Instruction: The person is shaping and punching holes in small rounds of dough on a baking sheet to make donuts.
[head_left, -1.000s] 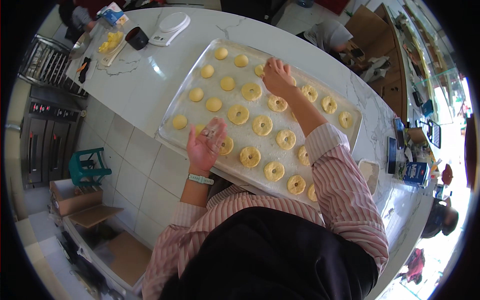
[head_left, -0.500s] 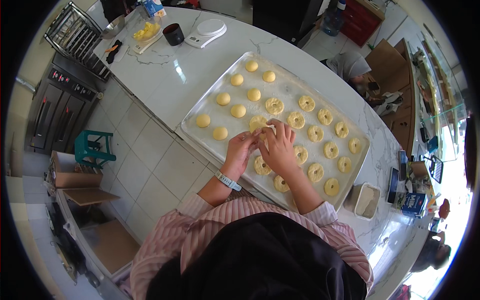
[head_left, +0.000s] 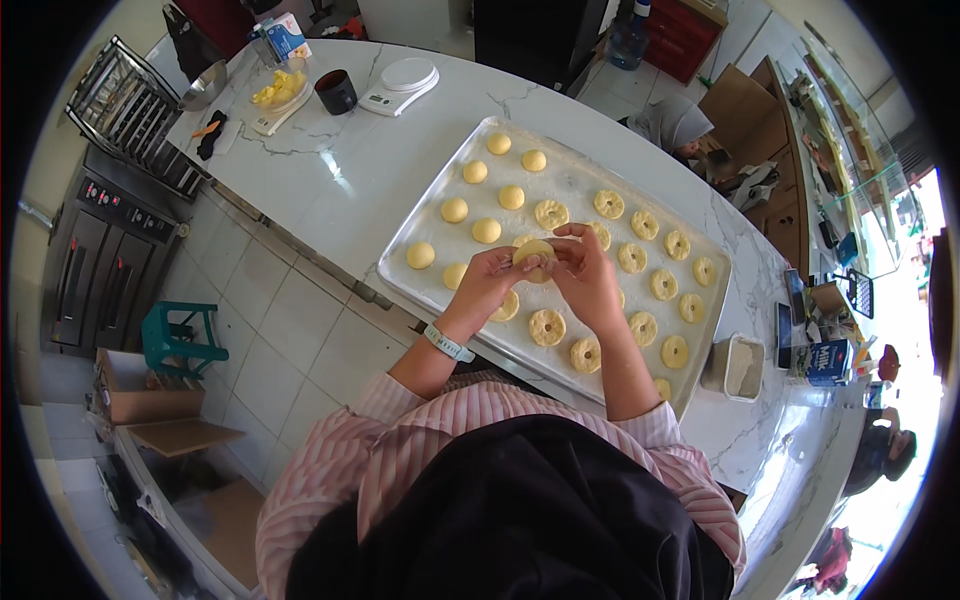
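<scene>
Just above the large metal baking tray (head_left: 572,172), a pale yellow round of dough (head_left: 535,252) is held up between my hands. My left hand (head_left: 487,286) pinches its left side, thumb on top. At its right edge, the bent fingers and thumb of my right hand (head_left: 584,274) also grip the dough; its centre is partly covered by fingertips. Smooth dough balls (head_left: 454,210) lie on the tray's left and far part. Flattened dough rings (head_left: 663,284), each with a hole in the middle, fill the right and near part. Some rings are hidden beneath my hands.
Right of the tray stands a tub of whitish powder (head_left: 738,368). A white scale (head_left: 402,86), a dark cup (head_left: 336,92) and a bowl of yellow chunks (head_left: 283,90) stand at the far left. Another person (head_left: 672,125) is beyond the counter.
The dough round has come up off the tray into my hands and is tilted toward me. The view has shifted slightly, so the tray appears lower.
</scene>
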